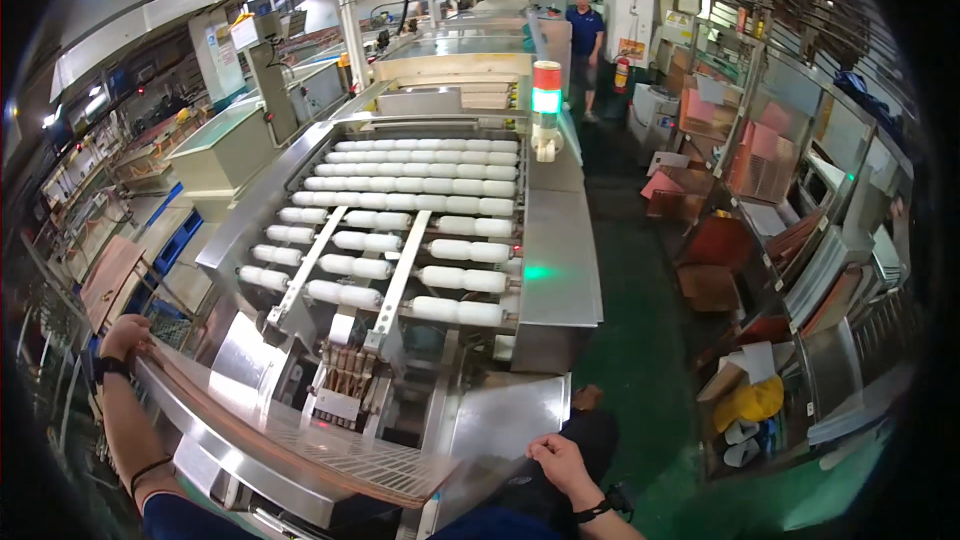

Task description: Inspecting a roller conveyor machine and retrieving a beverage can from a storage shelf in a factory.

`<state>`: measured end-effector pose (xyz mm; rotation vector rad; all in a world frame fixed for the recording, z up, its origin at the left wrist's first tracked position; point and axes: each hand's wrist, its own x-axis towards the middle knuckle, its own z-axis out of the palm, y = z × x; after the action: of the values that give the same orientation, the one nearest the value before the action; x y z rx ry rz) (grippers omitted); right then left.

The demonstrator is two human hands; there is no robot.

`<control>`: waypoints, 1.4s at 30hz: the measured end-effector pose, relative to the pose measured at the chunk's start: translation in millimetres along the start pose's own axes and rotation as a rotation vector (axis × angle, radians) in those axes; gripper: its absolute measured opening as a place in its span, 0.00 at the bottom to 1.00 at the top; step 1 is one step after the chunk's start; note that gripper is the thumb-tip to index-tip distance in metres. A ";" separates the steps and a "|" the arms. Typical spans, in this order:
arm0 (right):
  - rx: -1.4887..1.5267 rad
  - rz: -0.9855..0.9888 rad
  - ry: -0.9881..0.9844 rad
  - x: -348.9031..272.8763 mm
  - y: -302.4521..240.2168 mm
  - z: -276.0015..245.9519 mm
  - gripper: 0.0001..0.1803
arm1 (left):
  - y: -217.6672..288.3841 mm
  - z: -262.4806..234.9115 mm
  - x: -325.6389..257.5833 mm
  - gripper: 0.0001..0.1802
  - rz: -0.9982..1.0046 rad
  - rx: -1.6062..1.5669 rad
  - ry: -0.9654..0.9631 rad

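My left hand (126, 336), with a dark band at the wrist, is curled at the far left end of a thin copper-coloured panel (290, 455). That panel lies along the polished metal edge (215, 430) in front of me, apparently in a stack; its near right part has a pale grid pattern. My right hand (560, 462) hovers right of the panel, over my dark trouser leg. Its fingers are curled in, and nothing shows in them. Ahead stands a roller conveyor (410, 186) with white rollers and two pale metal arms (403, 275) reaching between them.
A red and green signal light (546, 100) stands on the conveyor's right side. A rack (770, 190) of panels and boards lines the right, with a yellow cloth (750, 402) low on it. Along the green aisle (640, 340), a person (584, 35) stands far off.
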<state>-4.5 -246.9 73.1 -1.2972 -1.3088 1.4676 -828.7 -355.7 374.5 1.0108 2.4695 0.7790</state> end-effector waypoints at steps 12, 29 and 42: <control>-0.150 0.042 -0.067 -0.3 -11.3 4.3 0.09 | -89.7 -13.0 42.4 0.05 0.261 0.351 0.215; -0.214 0.017 -0.066 1.0 -10.2 2.1 0.10 | -57.4 -20.0 31.6 0.05 0.358 0.638 0.169; -0.073 0.084 -0.023 -2.3 -9.1 3.6 0.06 | -52.1 -9.0 42.8 0.09 0.229 0.354 -0.079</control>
<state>-8.3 -248.2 82.3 -1.4013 -1.3480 1.5087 -889.7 -358.7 344.7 1.4393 2.5030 0.3583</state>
